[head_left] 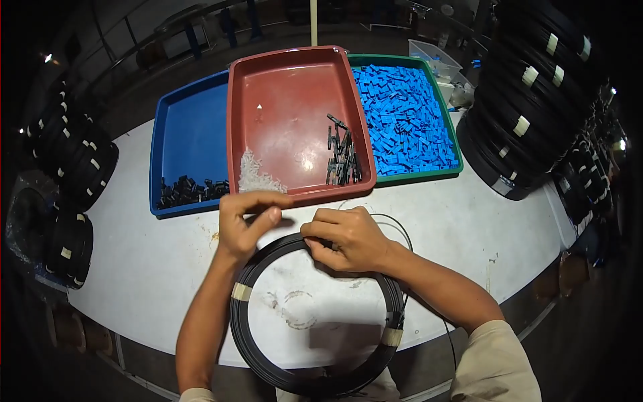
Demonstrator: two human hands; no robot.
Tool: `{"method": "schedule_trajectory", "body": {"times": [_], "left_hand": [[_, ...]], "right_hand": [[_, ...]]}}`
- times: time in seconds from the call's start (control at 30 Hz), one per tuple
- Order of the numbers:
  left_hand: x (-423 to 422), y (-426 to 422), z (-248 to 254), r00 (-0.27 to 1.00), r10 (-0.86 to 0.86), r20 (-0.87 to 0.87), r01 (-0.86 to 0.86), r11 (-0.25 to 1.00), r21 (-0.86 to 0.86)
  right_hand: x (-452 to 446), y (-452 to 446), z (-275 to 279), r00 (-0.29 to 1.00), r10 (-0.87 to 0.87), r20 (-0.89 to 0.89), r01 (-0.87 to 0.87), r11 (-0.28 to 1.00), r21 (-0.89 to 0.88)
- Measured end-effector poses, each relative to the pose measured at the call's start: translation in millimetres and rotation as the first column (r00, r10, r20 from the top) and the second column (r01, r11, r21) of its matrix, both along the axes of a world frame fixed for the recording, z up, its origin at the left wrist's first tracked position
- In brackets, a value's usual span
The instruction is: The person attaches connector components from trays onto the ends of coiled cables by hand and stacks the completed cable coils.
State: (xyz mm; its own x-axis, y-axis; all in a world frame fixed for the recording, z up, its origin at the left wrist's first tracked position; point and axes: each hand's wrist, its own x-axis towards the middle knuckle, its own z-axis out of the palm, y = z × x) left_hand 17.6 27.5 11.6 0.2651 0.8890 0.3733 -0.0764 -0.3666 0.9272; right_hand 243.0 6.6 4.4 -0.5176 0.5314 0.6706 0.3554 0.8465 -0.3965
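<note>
A coil of black cable (239,328), bound with pale tape bands, lies on the white table and overhangs its front edge. At the far side of the coil, my right hand (348,238) is closed in a pinch on the black cable; its fingertips partly hide what they grip. A loose cable end (406,231) loops out behind the right wrist. My left hand (246,221) is over the coil's upper left, with thumb and fingers apart and nothing visible in them. Its fingers are just in front of the red tray (295,87).
The red tray holds small clear pieces (254,175) and black connectors (343,157). A blue tray (194,134) with black parts stands left, a green tray (450,127) with blue pieces right. Stacked black coils (529,87) rise at the right; more coils (84,167) are at left.
</note>
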Motion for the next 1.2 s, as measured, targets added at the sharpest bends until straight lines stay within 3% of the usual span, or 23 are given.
{"method": "schedule_trajectory", "body": {"times": [0.03, 0.07, 0.23, 0.27, 0.37, 0.53, 0.63, 0.77, 0.83, 0.97, 1.03, 1.2], "left_hand": [[6.0, 10.2, 7.0, 0.999, 0.039, -0.034, -0.039, 0.999, 0.006], [2.1, 31.2, 10.6, 0.939, 0.165, -0.301, -0.107, 0.974, 0.201], [42.5, 84.6, 29.0, 0.803, 0.253, -0.539, -0.118, 0.955, 0.273], [52.2, 92.5, 27.9, 0.789, 0.219, -0.574, -0.085, 0.964, 0.25], [66.0, 126.0, 17.0, 0.648, 0.39, -0.654, 0.197, 0.744, 0.638], [80.8, 163.2, 15.9, 0.611, 0.43, -0.664, 0.368, 0.588, 0.72], [78.1, 178.1, 19.5, 0.566, 0.46, -0.684, 0.492, 0.478, 0.728], [73.9, 182.5, 20.5, 0.537, 0.429, -0.726, 0.529, 0.498, 0.686], [70.4, 177.1, 22.9, 0.448, 0.4, -0.8, 0.582, 0.549, 0.6], [59.6, 164.1, 23.6, 0.468, 0.365, -0.805, 0.545, 0.597, 0.588], [55.2, 152.5, 26.1, 0.587, 0.177, -0.79, 0.451, 0.739, 0.501], [37.7, 112.9, 30.0, 0.718, 0.128, -0.684, 0.354, 0.778, 0.518]], "right_hand": [[-0.2, 0.3, -0.5, 1.0, -0.009, 0.003, 0.009, 1.0, 0.003], [-0.5, 1.1, -1.0, 1.0, -0.015, 0.006, 0.015, 1.0, 0.008], [0.6, 1.9, -1.2, 0.999, -0.029, 0.024, 0.028, 1.0, 0.001], [0.7, 2.3, -1.5, 0.999, -0.028, 0.025, 0.028, 1.0, -0.004], [0.4, 1.8, 1.0, 0.998, -0.031, 0.052, 0.033, 0.999, -0.038], [-0.1, 2.6, -1.0, 0.997, -0.058, 0.052, 0.06, 0.998, -0.032], [4.1, 3.0, 0.3, 0.995, -0.014, 0.102, 0.027, 0.991, -0.133], [5.4, 5.0, -2.0, 0.997, 0.016, 0.076, 0.001, 0.976, -0.219], [4.4, 7.1, -4.6, 0.999, 0.009, 0.036, -0.003, 0.985, -0.174], [5.1, 6.3, -3.9, 0.996, -0.001, 0.095, 0.018, 0.984, -0.177], [4.6, 5.8, -3.2, 0.998, -0.01, 0.07, 0.023, 0.983, -0.183], [2.5, 6.0, -6.9, 0.999, -0.009, 0.052, 0.017, 0.987, -0.162]]}}
